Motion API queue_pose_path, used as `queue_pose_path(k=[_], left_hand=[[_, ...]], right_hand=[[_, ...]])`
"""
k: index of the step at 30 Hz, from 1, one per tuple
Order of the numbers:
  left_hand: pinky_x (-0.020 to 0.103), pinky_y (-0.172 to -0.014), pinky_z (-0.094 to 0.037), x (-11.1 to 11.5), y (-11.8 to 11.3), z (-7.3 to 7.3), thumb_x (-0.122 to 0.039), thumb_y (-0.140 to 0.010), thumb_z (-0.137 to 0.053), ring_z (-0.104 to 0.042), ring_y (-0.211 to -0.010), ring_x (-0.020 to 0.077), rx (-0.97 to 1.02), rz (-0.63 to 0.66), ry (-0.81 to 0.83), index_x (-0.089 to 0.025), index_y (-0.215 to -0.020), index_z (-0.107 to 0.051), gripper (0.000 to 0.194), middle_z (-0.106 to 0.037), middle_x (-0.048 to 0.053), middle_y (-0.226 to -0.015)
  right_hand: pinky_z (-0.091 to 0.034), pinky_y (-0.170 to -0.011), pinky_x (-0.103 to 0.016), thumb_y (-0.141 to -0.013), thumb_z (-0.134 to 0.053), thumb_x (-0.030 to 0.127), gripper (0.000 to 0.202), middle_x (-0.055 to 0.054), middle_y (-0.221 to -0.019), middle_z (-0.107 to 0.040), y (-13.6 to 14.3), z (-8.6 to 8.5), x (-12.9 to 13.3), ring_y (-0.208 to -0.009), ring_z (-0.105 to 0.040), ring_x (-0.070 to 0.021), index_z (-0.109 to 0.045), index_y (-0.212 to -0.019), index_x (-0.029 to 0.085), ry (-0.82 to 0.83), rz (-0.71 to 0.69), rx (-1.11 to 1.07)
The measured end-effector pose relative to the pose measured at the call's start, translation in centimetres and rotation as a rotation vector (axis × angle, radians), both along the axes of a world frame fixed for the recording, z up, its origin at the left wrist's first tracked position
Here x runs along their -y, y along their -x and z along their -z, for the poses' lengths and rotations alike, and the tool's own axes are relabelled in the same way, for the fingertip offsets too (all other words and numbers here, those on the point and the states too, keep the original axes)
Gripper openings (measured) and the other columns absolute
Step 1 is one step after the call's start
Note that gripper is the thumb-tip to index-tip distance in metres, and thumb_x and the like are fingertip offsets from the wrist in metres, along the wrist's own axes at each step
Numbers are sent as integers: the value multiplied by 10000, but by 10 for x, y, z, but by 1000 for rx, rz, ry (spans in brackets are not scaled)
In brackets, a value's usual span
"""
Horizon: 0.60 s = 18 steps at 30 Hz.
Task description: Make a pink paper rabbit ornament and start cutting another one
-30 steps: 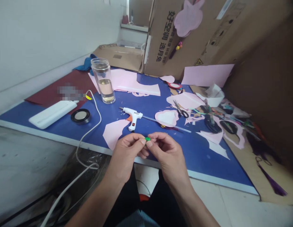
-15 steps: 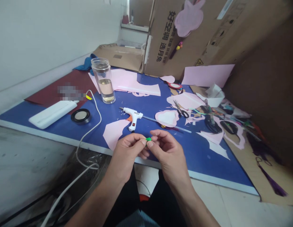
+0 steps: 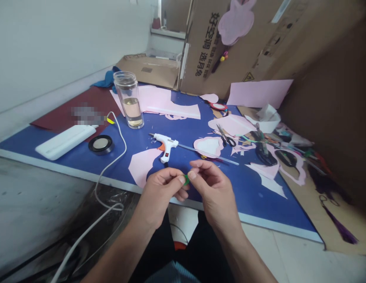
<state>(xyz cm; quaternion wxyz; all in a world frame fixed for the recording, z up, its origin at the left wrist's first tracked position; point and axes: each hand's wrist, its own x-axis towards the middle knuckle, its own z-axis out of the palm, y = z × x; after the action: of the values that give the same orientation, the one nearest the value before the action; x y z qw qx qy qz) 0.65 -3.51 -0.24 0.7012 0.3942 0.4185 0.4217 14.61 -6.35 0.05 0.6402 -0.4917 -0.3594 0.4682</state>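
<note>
Left hand and right hand both pinch small green piece, material unclear, above near edge of blue smooth-topped counter; two-sided grip presumably steadies it; shape mostly hidden.

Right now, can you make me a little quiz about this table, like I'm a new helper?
1. What colour is the small piece that the left hand and the right hand pinch between them?
2. True or false: the glue gun lies on the blue tabletop.
3. Which thing stands upright with liquid inside?
A) the scissors
B) the clear bottle
C) the purple tassel

Key:
1. Green
2. True
3. B
</note>
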Motion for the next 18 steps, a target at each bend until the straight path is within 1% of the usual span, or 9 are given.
queue_pose_path(k=[4, 7, 10, 14, 18], left_hand=[[231, -557, -499, 0, -1, -2, -325, -789, -814, -649, -572, 127, -1, -17, 18, -178, -798, -755, 159, -739, 29, -703], [240, -560, -507, -1, -2, -4, -335, -786, -814, -661, -590, 139, 1, -40, 20, -182, -818, -762, 165, -747, 32, -720], [243, -558, -507, -2, -2, -4, -332, -778, -815, -655, -587, 138, 11, -52, 15, -187, -809, -757, 159, -733, 19, -709], [242, -558, -505, -2, -4, -4, -328, -774, -809, -637, -583, 131, 9, -60, 4, -187, -785, -747, 154, -712, 8, -691], [240, -565, -501, -1, -7, -5, -323, -779, -804, -631, -587, 131, -12, -55, 0, -184, -793, -750, 150, -700, 9, -673]], right_hand=[[-525, -695, -247, -923, -860, 417, 226, 9, -910, -697, -4, 6, 4, -732, -583, -119, -807, -1091, 275, 17, 42, 25], [-514, -685, -244, -935, -848, 438, 202, 13, -862, -684, -3, 8, 10, -706, -556, -118, -804, -1016, 259, 45, 43, 39], [-525, -688, -260, -937, -838, 435, 206, 8, -811, -691, 1, 6, 15, -672, -548, -121, -789, -910, 236, 64, 5, 45], [-539, -693, -281, -909, -849, 416, 203, -9, -812, -727, 5, 0, 15, -697, -603, -146, -774, -860, 234, 84, -25, 21], [-524, -655, -281, -875, -863, 406, 224, -1, -745, -688, 5, -4, 13, -659, -569, -144, -753, -793, 230, 91, -30, 24]])
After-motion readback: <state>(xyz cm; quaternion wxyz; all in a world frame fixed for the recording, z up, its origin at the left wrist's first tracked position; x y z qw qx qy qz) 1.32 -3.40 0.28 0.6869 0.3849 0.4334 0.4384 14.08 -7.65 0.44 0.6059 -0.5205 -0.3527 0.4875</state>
